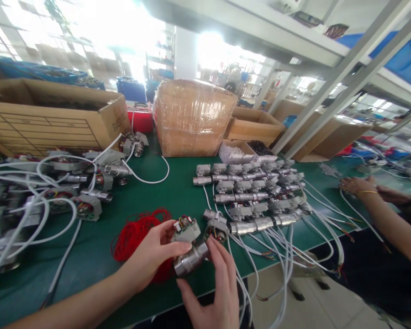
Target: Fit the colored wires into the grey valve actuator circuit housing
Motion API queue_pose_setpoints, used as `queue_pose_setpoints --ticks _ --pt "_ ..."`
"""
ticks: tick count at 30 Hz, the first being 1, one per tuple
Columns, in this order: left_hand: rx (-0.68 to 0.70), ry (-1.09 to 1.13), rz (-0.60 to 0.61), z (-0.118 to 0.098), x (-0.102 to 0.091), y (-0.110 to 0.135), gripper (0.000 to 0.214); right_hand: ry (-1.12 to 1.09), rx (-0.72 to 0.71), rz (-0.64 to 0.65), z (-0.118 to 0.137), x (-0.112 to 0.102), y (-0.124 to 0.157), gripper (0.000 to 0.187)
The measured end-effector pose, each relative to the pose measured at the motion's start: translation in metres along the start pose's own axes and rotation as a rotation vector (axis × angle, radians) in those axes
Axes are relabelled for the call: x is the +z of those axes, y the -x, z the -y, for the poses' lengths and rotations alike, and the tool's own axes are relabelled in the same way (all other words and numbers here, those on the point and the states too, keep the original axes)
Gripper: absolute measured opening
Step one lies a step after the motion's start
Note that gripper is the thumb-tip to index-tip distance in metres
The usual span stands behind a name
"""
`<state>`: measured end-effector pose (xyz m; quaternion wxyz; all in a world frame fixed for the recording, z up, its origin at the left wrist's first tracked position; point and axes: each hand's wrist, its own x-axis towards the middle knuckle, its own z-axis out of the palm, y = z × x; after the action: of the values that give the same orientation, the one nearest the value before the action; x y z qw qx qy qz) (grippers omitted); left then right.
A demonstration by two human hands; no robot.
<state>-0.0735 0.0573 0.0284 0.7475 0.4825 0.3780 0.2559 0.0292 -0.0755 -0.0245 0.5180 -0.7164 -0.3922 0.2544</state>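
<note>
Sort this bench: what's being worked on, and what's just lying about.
In hand: valve unit, held by left hand and right hand.

Lying about: red thread bundle, rows of wired valves, tangled valve pile at left, wrapped carton, open cardboard box.

**Steel shine, matt mat**

I read the motorised valve [191, 258] as polished steel under a dull grey plastic cap. Beneath it, the green bench mat [178, 198] looks matt; behind it, the cardboard box [192, 116] wears glossy film.
</note>
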Motion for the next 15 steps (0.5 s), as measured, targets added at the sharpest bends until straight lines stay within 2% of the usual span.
queue_pose_setpoints --ticks 4,6,8,11,15 --pt "-0.007 0.006 0.022 0.007 0.000 0.002 0.049 -0.018 0.033 -0.026 -0.007 0.017 0.011 0.068" --pt "-0.002 -0.020 0.023 0.010 -0.003 0.001 0.056 -0.044 0.016 -0.084 -0.008 0.019 0.009 0.059" --pt "0.032 -0.078 0.024 0.012 -0.008 -0.001 0.062 -0.087 0.016 -0.127 -0.009 0.016 0.000 0.060" --pt "0.123 -0.259 0.020 0.012 -0.014 -0.005 0.072 -0.319 0.027 -0.159 -0.009 0.001 -0.015 0.071" --pt "0.171 -0.495 -0.006 0.013 -0.018 -0.013 0.071 -0.592 0.044 -0.215 -0.016 -0.038 -0.025 0.074"
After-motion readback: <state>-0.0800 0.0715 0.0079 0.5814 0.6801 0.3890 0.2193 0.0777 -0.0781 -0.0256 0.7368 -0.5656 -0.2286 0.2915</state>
